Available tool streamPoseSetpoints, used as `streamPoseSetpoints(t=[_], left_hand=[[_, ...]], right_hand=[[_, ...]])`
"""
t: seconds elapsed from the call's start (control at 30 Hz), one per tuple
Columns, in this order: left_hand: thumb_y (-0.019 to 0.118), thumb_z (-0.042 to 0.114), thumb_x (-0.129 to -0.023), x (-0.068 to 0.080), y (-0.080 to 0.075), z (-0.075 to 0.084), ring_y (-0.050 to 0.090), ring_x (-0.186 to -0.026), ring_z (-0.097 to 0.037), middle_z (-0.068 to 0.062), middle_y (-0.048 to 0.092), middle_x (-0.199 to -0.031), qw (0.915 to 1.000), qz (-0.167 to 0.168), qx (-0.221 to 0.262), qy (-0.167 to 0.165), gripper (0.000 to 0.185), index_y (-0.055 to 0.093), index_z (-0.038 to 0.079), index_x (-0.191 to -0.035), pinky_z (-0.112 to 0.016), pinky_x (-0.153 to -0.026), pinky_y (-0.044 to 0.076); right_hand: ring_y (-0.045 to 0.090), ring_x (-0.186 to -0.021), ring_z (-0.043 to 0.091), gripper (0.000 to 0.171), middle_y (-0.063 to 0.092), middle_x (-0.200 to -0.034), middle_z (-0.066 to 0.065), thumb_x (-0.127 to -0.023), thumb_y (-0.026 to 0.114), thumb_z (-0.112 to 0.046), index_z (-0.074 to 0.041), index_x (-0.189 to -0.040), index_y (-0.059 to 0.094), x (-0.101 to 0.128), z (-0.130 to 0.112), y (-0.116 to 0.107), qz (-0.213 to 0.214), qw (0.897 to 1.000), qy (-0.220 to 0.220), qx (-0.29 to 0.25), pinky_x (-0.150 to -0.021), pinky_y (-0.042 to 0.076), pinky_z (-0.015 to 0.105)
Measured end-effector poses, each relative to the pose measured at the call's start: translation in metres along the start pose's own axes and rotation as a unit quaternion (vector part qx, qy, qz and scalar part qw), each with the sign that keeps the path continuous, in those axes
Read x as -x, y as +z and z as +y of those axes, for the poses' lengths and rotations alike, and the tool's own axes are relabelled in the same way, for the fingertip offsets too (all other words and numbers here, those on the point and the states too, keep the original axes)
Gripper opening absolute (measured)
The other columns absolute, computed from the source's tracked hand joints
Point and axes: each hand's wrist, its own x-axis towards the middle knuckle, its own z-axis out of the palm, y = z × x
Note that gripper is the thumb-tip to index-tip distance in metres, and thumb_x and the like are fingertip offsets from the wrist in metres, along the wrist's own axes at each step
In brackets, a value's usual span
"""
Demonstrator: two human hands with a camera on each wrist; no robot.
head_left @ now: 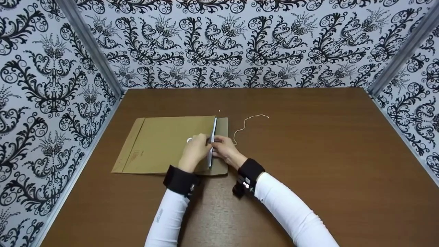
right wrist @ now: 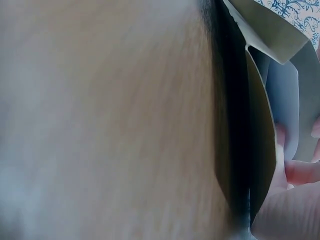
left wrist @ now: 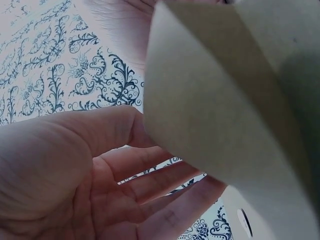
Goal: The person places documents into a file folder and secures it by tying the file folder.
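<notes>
A large brown envelope (head_left: 164, 137) lies flat left of the table's middle, its open end facing right. White paper (head_left: 211, 156) shows in the mouth, above the unfolded flap (head_left: 223, 125). My left hand (head_left: 194, 151) holds the upper edge of the mouth between thumb and fingers; in the left wrist view the envelope's edge (left wrist: 200, 110) bends up there. At the mouth, my right hand (head_left: 226, 151) pinches the white paper (right wrist: 284, 95), which the right wrist view shows between the brown layers. A white round button (head_left: 189, 140) is beside the left hand.
A thin pale string (head_left: 245, 123) curls from the flap onto the brown table (head_left: 308, 154). A tiny white speck (head_left: 219, 110) lies behind the envelope. Patterned walls (head_left: 219, 44) stand at the back and both sides.
</notes>
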Motion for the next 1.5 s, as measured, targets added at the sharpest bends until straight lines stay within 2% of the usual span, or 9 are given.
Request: streamPoseSetpoints(t=[0.2, 0.33, 0.43, 0.67, 1.0, 1.2, 1.4, 1.5], left_hand=[[0.064, 0.006, -0.092, 0.001, -0.001, -0.001, 0.074, -0.095, -0.039, -0.024, 0.077, -0.107, 0.9999, -0.008, 0.007, -0.002, 0.021, 0.074, -0.003, -0.108, -0.051, -0.081, 0.057], [0.063, 0.006, -0.092, 0.001, -0.002, 0.000, 0.073, -0.096, -0.040, -0.023, 0.077, -0.107, 0.9999, -0.011, 0.006, -0.001, 0.020, 0.074, -0.002, -0.107, -0.051, -0.081, 0.056], [0.062, 0.006, -0.093, 0.001, -0.004, 0.000, 0.073, -0.098, -0.041, -0.024, 0.076, -0.109, 0.9997, -0.020, 0.016, -0.005, 0.021, 0.073, -0.003, -0.108, -0.051, -0.082, 0.057], [0.061, 0.005, -0.095, 0.001, -0.007, 0.000, 0.071, -0.111, -0.042, -0.025, 0.073, -0.121, 0.9989, -0.031, 0.035, 0.000, 0.030, 0.070, -0.005, -0.122, -0.052, -0.095, 0.057], [0.060, 0.004, -0.096, 0.000, -0.006, -0.002, 0.072, -0.107, -0.041, -0.024, 0.074, -0.119, 0.9991, -0.037, 0.021, 0.004, 0.027, 0.072, -0.003, -0.119, -0.050, -0.090, 0.058], [0.059, 0.003, -0.095, 0.000, -0.006, -0.002, 0.072, -0.105, -0.040, -0.024, 0.075, -0.116, 0.9990, -0.036, 0.024, 0.005, 0.024, 0.073, -0.003, -0.114, -0.049, -0.088, 0.058], [0.058, 0.004, -0.097, 0.000, -0.006, -0.004, 0.070, -0.112, -0.040, -0.025, 0.072, -0.124, 0.9982, -0.046, 0.038, -0.001, 0.031, 0.069, -0.003, -0.125, -0.050, -0.094, 0.058], [0.058, 0.005, -0.097, -0.002, -0.005, -0.004, 0.070, -0.114, -0.040, -0.024, 0.072, -0.124, 0.9976, -0.047, 0.051, 0.001, 0.031, 0.070, -0.004, -0.125, -0.050, -0.096, 0.057]], right_hand=[[0.058, -0.067, 0.004, 0.042, 0.062, -0.104, 0.007, -0.101, 0.044, 0.006, 0.009, -0.142, 0.050, -0.002, 0.004, 0.005, -0.004, 1.000, -0.005, -0.010, -0.061, 0.053, 0.016], [0.054, -0.063, 0.003, 0.045, 0.059, -0.114, 0.010, -0.100, 0.042, 0.007, 0.010, -0.146, 0.046, -0.003, 0.005, 0.009, -0.006, 1.000, -0.006, -0.021, -0.059, 0.051, 0.015], [0.050, -0.061, 0.002, 0.047, 0.059, -0.110, 0.007, -0.100, 0.042, 0.008, 0.009, -0.147, 0.045, -0.003, 0.004, 0.010, -0.009, 1.000, -0.006, -0.020, -0.058, 0.049, 0.016], [0.047, -0.061, 0.003, 0.046, 0.056, -0.091, -0.001, -0.097, 0.043, 0.009, 0.007, -0.142, 0.051, -0.002, 0.002, 0.012, -0.019, 1.000, 0.000, 0.002, -0.057, 0.048, 0.016], [0.057, -0.064, 0.004, 0.046, 0.062, -0.088, -0.004, -0.096, 0.046, 0.007, 0.004, -0.142, 0.053, -0.003, 0.001, 0.013, -0.026, 0.999, 0.010, 0.026, -0.058, 0.050, 0.017], [0.057, -0.065, 0.005, 0.046, 0.061, -0.085, -0.005, -0.095, 0.047, 0.005, 0.002, -0.140, 0.055, -0.004, 0.002, 0.012, -0.026, 0.999, 0.013, 0.042, -0.059, 0.050, 0.017], [0.056, -0.066, 0.005, 0.045, 0.059, -0.080, -0.005, -0.097, 0.047, 0.003, 0.002, -0.141, 0.055, -0.003, 0.001, 0.012, -0.037, 0.998, 0.011, 0.048, -0.060, 0.049, 0.018], [0.063, -0.077, 0.008, 0.045, 0.068, -0.091, 0.002, -0.100, 0.047, -0.001, 0.002, -0.144, 0.053, -0.001, 0.000, 0.011, -0.046, 0.998, 0.014, 0.049, -0.072, 0.055, 0.023]])
